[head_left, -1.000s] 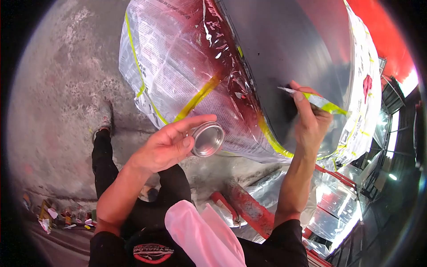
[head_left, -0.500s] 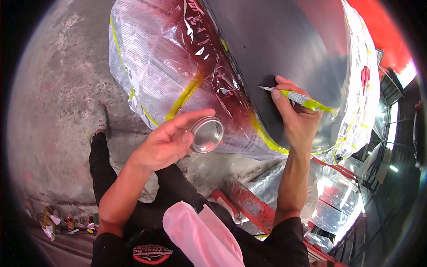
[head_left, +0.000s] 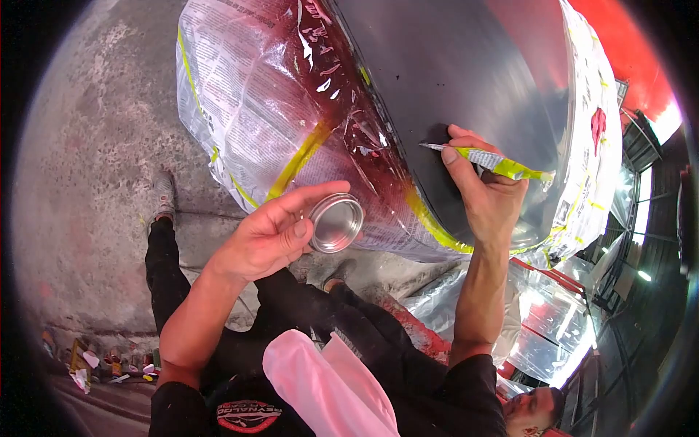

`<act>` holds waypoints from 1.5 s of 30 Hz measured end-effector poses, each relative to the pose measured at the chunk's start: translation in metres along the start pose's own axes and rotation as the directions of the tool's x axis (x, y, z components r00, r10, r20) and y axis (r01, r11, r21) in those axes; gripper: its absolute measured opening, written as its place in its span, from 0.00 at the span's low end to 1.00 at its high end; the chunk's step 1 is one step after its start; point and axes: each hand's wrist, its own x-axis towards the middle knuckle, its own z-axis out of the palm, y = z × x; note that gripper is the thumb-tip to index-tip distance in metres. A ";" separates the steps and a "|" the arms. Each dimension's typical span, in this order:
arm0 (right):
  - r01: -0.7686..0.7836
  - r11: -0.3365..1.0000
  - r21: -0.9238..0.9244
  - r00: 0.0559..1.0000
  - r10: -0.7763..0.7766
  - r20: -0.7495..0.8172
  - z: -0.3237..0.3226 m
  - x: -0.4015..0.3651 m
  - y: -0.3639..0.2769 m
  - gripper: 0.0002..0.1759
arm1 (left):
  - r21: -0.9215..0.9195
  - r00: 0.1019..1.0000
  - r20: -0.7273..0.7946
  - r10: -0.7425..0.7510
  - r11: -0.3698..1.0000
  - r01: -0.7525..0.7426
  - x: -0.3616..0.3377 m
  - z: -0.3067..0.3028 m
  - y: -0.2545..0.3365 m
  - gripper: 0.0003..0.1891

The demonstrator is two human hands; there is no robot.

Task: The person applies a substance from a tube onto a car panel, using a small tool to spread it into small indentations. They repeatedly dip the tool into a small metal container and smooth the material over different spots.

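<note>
My left hand [head_left: 273, 233] grips a small round silvery cup [head_left: 338, 226] by its side, thumb on the near edge, with its rim facing up toward me. My right hand [head_left: 484, 189] pinches a slim pointed tool [head_left: 502, 164] wrapped in printed paper and yellow tape. Its thin tip points left, close over the dark grey panel [head_left: 466, 65], near the panel's left edge. Beside that edge lies newspaper masking [head_left: 247, 109] under shiny plastic with dark red overspray. Yellow tape [head_left: 300, 160] crosses the masking.
Concrete floor [head_left: 102, 167] stretches along the left, with small clutter [head_left: 109, 360] at lower left. White masking [head_left: 582, 146] borders the panel's right side, and a red surface [head_left: 633, 51] lies beyond. Another person [head_left: 535, 411] is at lower right. Pink cloth [head_left: 328, 379] hangs below me.
The pointed tool's tip has shifted slightly left over the panel. The cup has moved down a little in my left hand. Another person has come into view at lower right.
</note>
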 end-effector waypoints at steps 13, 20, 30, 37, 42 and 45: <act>0.017 0.998 -0.059 1.000 -0.017 -0.010 -0.001 -0.001 0.003 0.09 | -0.017 1.000 0.019 -0.015 1.000 0.016 0.001 0.000 0.002 0.33; -0.084 0.993 0.089 0.996 0.082 0.025 -0.010 0.002 -0.001 0.09 | -0.023 1.000 0.024 -0.016 1.000 0.017 0.000 0.001 0.002 0.33; 0.121 0.985 0.124 0.992 -0.123 0.014 -0.014 -0.069 -0.027 0.13 | -0.003 0.999 0.030 -0.031 1.000 0.031 0.005 0.003 0.003 0.33; 0.213 0.970 0.117 0.974 -0.219 0.050 0.021 -0.095 -0.010 0.11 | 0.107 0.999 -0.034 -0.041 0.993 0.045 0.006 0.017 0.011 0.38; 0.202 0.962 0.186 0.972 -0.173 -0.161 0.026 -0.101 -0.007 0.11 | 0.143 0.992 -0.106 -0.069 0.986 0.084 0.011 -0.003 0.012 0.42; 0.235 0.967 0.095 0.968 -0.224 -0.113 0.030 -0.112 -0.012 0.11 | 0.172 0.978 -0.179 -0.105 0.976 0.136 0.000 -0.001 0.017 0.44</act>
